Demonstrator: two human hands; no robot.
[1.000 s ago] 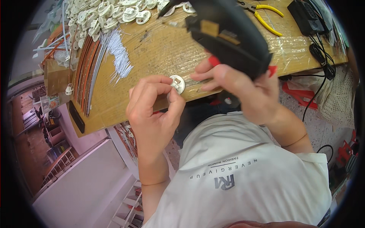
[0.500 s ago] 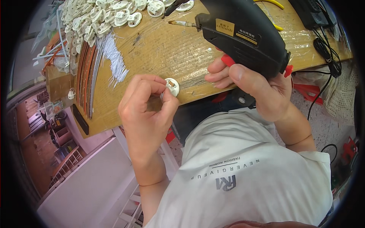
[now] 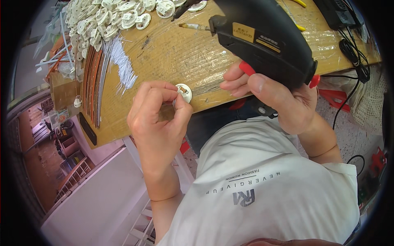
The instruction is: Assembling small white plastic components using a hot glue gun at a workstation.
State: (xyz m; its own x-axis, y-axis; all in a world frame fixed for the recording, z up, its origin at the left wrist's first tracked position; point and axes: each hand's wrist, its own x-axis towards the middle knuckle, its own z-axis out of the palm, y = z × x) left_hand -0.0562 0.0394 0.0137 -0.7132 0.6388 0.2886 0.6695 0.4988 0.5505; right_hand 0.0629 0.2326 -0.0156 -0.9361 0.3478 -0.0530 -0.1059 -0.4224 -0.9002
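Note:
Between thumb and fingertips, my left hand (image 3: pixel 158 108) pinches a small round white plastic part (image 3: pixel 185 92) with copper-coloured metal pieces on its face, at the table's near edge. My right hand (image 3: pixel 279 96) is wrapped round the handle of a black soldering gun (image 3: pixel 262 41) with a red trigger. Its thin tip (image 3: pixel 193 26) points left, above the table and apart from the white part. The other fingers of my right hand show below the gun's body; the palm side is hidden.
White round parts (image 3: pixel 106 20) lie heaped at the far left. Beside them are brown strips (image 3: pixel 91 82) and thin white wires (image 3: pixel 123 65) on the wooden table (image 3: pixel 164 53). A black device (image 3: pixel 338 16) with cables (image 3: pixel 361 74) sits at the far right. Yellow handles (image 3: pixel 300 3) show behind the gun.
The soldering gun and my right hand have shifted very slightly. My left hand keeps its pinch on the white part, nearly in the same place.

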